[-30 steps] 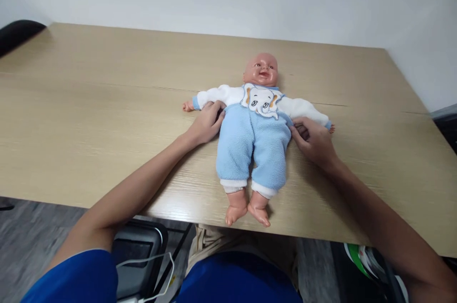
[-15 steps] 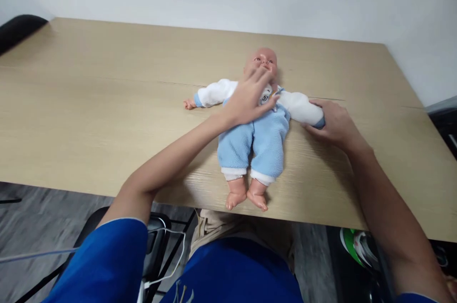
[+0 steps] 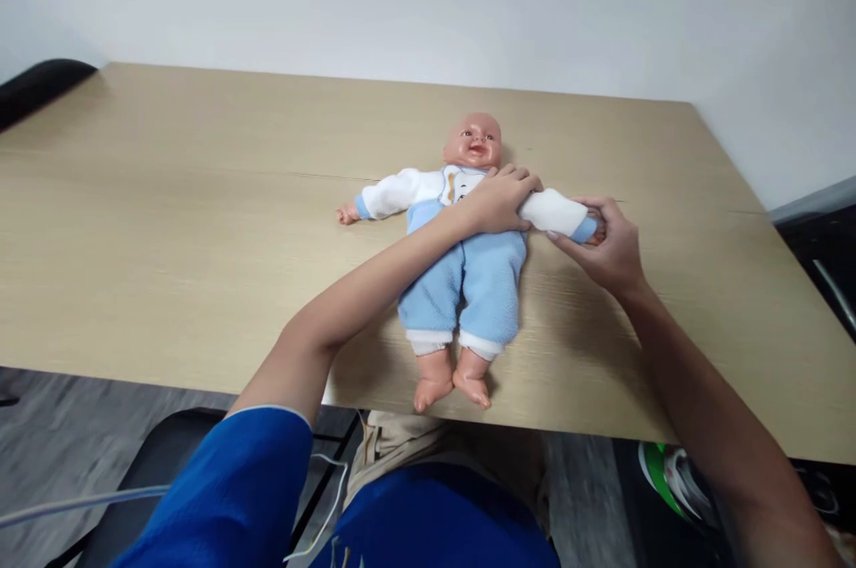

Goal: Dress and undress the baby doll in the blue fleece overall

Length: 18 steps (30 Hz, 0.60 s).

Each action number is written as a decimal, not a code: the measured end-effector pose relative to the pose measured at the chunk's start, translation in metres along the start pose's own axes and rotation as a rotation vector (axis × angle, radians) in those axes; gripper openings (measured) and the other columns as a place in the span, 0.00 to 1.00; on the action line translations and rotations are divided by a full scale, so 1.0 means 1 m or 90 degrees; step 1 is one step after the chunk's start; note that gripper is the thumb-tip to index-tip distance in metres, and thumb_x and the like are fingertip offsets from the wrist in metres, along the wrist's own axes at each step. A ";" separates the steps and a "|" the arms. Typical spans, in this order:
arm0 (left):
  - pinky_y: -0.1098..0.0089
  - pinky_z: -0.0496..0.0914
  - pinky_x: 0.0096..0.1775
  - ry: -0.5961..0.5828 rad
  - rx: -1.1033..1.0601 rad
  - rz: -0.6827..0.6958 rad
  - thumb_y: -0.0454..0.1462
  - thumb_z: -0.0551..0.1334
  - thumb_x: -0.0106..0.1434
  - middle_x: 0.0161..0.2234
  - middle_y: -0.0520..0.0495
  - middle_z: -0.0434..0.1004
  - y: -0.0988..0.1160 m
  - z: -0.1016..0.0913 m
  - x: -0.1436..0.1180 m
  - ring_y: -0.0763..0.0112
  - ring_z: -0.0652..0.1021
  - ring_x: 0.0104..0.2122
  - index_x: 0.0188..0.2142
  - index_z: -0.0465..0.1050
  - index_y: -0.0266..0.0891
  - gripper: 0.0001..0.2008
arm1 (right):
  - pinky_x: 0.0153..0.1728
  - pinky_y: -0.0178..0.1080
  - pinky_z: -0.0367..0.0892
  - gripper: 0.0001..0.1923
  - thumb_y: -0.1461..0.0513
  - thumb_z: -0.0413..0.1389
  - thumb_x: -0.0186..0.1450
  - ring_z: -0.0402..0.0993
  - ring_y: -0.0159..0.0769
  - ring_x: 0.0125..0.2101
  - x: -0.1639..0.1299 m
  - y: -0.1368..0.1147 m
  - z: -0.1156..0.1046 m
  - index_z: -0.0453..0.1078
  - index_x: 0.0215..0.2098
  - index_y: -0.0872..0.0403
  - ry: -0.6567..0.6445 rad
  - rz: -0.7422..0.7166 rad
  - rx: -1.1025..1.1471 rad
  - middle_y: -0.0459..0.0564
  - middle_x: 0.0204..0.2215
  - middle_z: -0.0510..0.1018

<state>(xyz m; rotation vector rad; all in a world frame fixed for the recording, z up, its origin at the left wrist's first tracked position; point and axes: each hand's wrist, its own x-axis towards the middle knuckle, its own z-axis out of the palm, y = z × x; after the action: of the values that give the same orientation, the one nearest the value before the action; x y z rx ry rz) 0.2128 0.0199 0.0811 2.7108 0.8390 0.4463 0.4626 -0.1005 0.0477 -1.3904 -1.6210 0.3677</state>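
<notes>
A baby doll (image 3: 432, 283) in a blue and white outfit lies on its back on the wooden table (image 3: 201, 283), feet toward me. My left hand (image 3: 503, 201) reaches across its chest, fingers curled round the shoulder and upper sleeve at the right of the picture. With my right hand (image 3: 605, 247) I grip the lower end of that same white sleeve (image 3: 554, 213), near its blue cuff; the doll's hand shows partly between my fingers. The other doll arm (image 3: 388, 197) stretches out to the left on the tabletop.
A pale wall (image 3: 428, 6) stands behind the table. Black chairs are at the far left (image 3: 44, 86) and lower left (image 3: 153, 479). A white cable (image 3: 327, 497) hangs by my lap. Green and white round items (image 3: 662, 479) sit below the table's front edge at right.
My left hand has moved right, from over the doll's chest to its shoulder. My right hand has turned at the cuff, and the doll's hand now shows. The view has shifted slightly.
</notes>
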 end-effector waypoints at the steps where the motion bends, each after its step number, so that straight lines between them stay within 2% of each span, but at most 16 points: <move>1: 0.45 0.68 0.71 0.006 -0.004 0.014 0.41 0.71 0.71 0.70 0.26 0.82 -0.002 0.001 -0.002 0.35 0.77 0.70 0.70 0.79 0.34 0.30 | 0.45 0.52 0.87 0.41 0.32 0.78 0.64 0.91 0.58 0.50 -0.001 0.000 0.002 0.81 0.62 0.48 -0.013 0.011 0.060 0.61 0.55 0.91; 2: 0.45 0.69 0.70 0.017 -0.013 0.029 0.41 0.70 0.72 0.69 0.26 0.82 -0.005 0.002 -0.004 0.35 0.78 0.69 0.70 0.79 0.34 0.29 | 0.46 0.53 0.88 0.42 0.29 0.74 0.66 0.91 0.58 0.51 0.000 0.002 0.003 0.81 0.62 0.47 -0.022 0.025 0.122 0.61 0.56 0.91; 4: 0.45 0.70 0.69 0.053 -0.050 0.057 0.43 0.67 0.74 0.68 0.27 0.82 -0.014 0.005 -0.007 0.37 0.78 0.68 0.70 0.80 0.35 0.29 | 0.50 0.56 0.87 0.44 0.22 0.59 0.72 0.91 0.60 0.54 0.002 0.008 0.006 0.81 0.62 0.45 -0.030 0.060 0.233 0.62 0.56 0.90; 6: 0.45 0.71 0.69 0.098 -0.097 0.078 0.46 0.66 0.75 0.67 0.27 0.83 -0.024 0.009 -0.010 0.38 0.79 0.67 0.71 0.80 0.34 0.30 | 0.53 0.58 0.86 0.48 0.19 0.45 0.75 0.91 0.62 0.57 0.006 0.017 0.010 0.80 0.60 0.44 -0.022 0.097 0.296 0.66 0.57 0.90; 7: 0.45 0.72 0.69 0.121 -0.120 0.084 0.48 0.66 0.76 0.67 0.27 0.83 -0.029 0.011 -0.011 0.38 0.79 0.67 0.71 0.79 0.34 0.30 | 0.53 0.58 0.86 0.49 0.18 0.41 0.75 0.91 0.63 0.57 0.007 0.021 0.012 0.79 0.58 0.44 -0.021 0.112 0.302 0.67 0.57 0.89; 9: 0.45 0.72 0.70 0.162 -0.164 0.085 0.49 0.67 0.76 0.67 0.27 0.83 -0.037 0.015 -0.013 0.39 0.79 0.66 0.71 0.79 0.34 0.31 | 0.49 0.59 0.86 0.47 0.18 0.42 0.74 0.91 0.63 0.53 0.007 0.026 0.017 0.78 0.52 0.43 -0.036 0.129 0.259 0.67 0.52 0.89; 12: 0.43 0.73 0.72 0.217 -0.224 0.069 0.51 0.69 0.76 0.67 0.29 0.84 -0.047 0.019 -0.014 0.38 0.80 0.67 0.71 0.79 0.38 0.31 | 0.50 0.59 0.85 0.39 0.21 0.54 0.76 0.90 0.59 0.45 0.000 0.023 0.021 0.80 0.43 0.44 -0.104 0.122 0.168 0.63 0.44 0.90; 14: 0.41 0.73 0.74 0.249 -0.278 0.064 0.53 0.70 0.76 0.69 0.30 0.85 -0.053 0.021 -0.015 0.38 0.81 0.68 0.72 0.78 0.40 0.32 | 0.55 0.58 0.84 0.34 0.27 0.60 0.79 0.91 0.57 0.47 -0.006 0.016 0.021 0.84 0.43 0.45 -0.163 0.090 0.113 0.63 0.45 0.92; 18: 0.37 0.71 0.79 0.300 -0.417 0.045 0.64 0.74 0.72 0.73 0.29 0.84 -0.069 0.017 -0.025 0.35 0.80 0.74 0.72 0.80 0.39 0.41 | 0.61 0.58 0.81 0.25 0.37 0.61 0.84 0.92 0.56 0.52 -0.011 0.005 0.018 0.88 0.47 0.46 -0.256 -0.007 0.017 0.62 0.48 0.94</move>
<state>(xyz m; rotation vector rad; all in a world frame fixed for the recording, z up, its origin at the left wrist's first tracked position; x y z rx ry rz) 0.1650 0.0577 0.0370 2.0502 0.5585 1.1730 0.4509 -0.1026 0.0300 -1.3456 -1.9367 0.6941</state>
